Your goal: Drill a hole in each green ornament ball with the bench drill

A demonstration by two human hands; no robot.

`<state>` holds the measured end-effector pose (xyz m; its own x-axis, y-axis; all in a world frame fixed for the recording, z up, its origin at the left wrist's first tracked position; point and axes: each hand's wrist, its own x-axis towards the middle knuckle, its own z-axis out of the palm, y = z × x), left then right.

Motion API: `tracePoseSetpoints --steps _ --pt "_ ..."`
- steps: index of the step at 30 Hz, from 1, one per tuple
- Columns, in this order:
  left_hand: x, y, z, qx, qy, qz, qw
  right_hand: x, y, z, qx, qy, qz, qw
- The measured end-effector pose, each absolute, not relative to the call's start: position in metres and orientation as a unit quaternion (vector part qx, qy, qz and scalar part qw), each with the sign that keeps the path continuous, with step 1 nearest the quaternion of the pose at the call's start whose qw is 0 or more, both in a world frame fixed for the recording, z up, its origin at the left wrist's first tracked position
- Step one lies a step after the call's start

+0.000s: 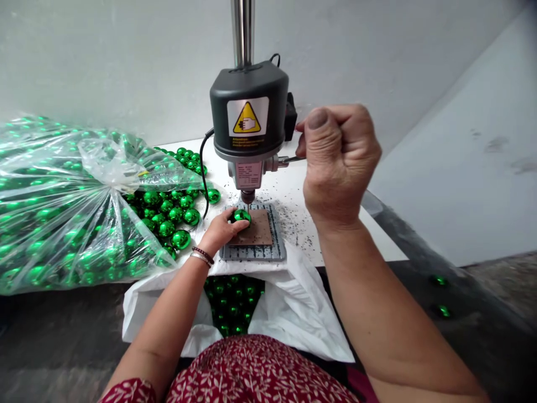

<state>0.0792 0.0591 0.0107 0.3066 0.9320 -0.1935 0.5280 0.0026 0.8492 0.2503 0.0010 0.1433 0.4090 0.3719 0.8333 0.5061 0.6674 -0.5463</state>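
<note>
Under the bit of a small bench drill press (249, 112), my left hand (220, 230) pinches a shiny green ball (242, 216) between thumb and fingers. The ball rests on a brown board (260, 228) over the grey slotted base (277, 249). The thin drill bit (249, 207) comes down at the ball's right side; whether it is inside the ball I cannot tell. My right hand (339, 162) is raised beside the machine, its fingers closed round the feed lever (291, 160), whose outer end is hidden behind the hand.
A large clear plastic bag (75, 207) of green balls fills the left side, with loose balls (174, 215) beside it. Dark shavings litter the white table (335, 240). Below its front edge, a white sack (293, 308) holds more balls. A black cable (203, 168) hangs left of the drill.
</note>
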Motion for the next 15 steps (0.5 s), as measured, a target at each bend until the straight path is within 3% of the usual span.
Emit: tracePoseSetpoints --steps 9,15 --pt "0.089 0.055 0.021 0.749 0.525 0.173 0.366 0.249 0.000 0.143 -0.397 -0.540 -0.044 0.741" --pt "0.093 0.052 0.008 0.727 0.520 0.201 0.401 0.248 -0.005 0.138 -0.409 -0.540 -0.058 0.734"
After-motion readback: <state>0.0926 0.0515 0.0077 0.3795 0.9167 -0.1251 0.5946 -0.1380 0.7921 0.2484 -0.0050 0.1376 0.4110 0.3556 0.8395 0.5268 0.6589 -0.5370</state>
